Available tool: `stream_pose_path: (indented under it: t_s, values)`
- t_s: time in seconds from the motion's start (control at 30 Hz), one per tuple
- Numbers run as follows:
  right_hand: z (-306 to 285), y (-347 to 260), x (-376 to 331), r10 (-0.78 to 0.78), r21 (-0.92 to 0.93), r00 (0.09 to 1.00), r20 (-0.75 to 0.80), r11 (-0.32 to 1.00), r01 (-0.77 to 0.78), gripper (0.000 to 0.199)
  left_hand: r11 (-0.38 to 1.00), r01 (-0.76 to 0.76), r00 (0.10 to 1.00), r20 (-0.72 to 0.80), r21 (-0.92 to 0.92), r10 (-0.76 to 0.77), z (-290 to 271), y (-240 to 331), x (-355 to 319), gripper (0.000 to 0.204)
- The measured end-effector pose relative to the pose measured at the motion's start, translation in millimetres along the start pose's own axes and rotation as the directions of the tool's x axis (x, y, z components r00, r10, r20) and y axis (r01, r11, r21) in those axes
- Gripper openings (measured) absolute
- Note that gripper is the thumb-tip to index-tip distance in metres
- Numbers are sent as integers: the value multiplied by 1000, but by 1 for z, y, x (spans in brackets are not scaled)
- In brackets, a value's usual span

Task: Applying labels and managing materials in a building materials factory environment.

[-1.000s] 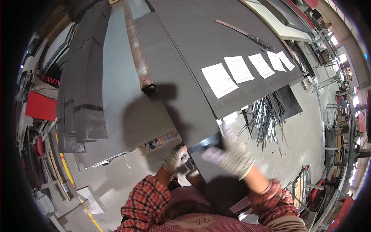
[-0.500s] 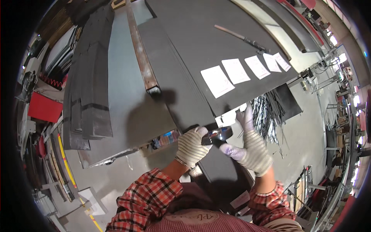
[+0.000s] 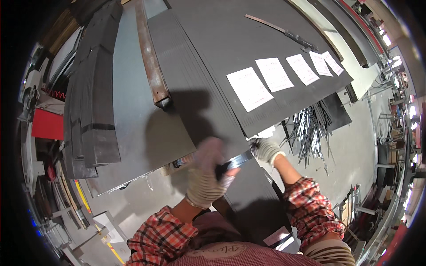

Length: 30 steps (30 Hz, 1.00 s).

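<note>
My left hand (image 3: 204, 179), in a striped knit glove and blurred at the fingers, grips what looks like a roll of black tape (image 3: 220, 170) between thumb and fingers. From the roll a short shiny dark strip (image 3: 239, 161) runs to my right hand (image 3: 264, 150). The gloved right fingers are closed on the strip's end, by the near corner of the dark sheet stack (image 3: 208, 84). Below the strip lies another dark panel (image 3: 248, 188).
Several white paper sheets (image 3: 250, 89) and a long thin tool with a dark handle (image 3: 293, 37) lie on the stack. A rusty metal bar (image 3: 151, 57) rests to its left. Loose dark strips (image 3: 310, 133) hang at right. Long dark bundles (image 3: 100, 102) stand at far left.
My right hand has gone from spread fingers to a closed grip on the strip, now stretched out from the roll. My left hand has shifted slightly left and turned.
</note>
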State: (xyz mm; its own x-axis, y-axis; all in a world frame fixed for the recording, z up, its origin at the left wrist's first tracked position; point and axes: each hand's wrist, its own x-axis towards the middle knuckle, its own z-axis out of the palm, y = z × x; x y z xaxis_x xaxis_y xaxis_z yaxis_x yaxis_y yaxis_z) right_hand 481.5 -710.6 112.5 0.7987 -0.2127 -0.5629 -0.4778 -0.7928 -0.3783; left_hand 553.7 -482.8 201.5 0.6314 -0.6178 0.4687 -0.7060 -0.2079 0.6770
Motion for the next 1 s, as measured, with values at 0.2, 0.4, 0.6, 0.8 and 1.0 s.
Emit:
stream_pose_path:
  t_s: [0.2, 0.4, 0.6, 0.8, 1.0]
  values:
    - [-40, -48, -120, -399, -8, 910, -112, 916, 400, 74, 371, 690, 691, 413, -621, -594, 3, 55, -63, 98]
    - [-60, -50, -135, 96, 262, 993, 64, 959, -110, 84, 337, 862, 506, 585, -379, -634, -5, 44, -91, 99]
    - [-58, -59, -105, -62, 314, 998, 15, 948, 54, 78, 466, 790, 594, 309, -400, -743, -8, 27, -48, 82]
    - [-125, -143, -131, -738, 615, 674, 45, 552, 563, 79, 797, 504, 857, 81, -332, -509, -65, 68, 4, 25]
    - [-167, -100, -93, -504, 363, 829, 244, 840, 404, 51, 415, 768, 583, 264, -488, -769, -95, 21, -37, 8]
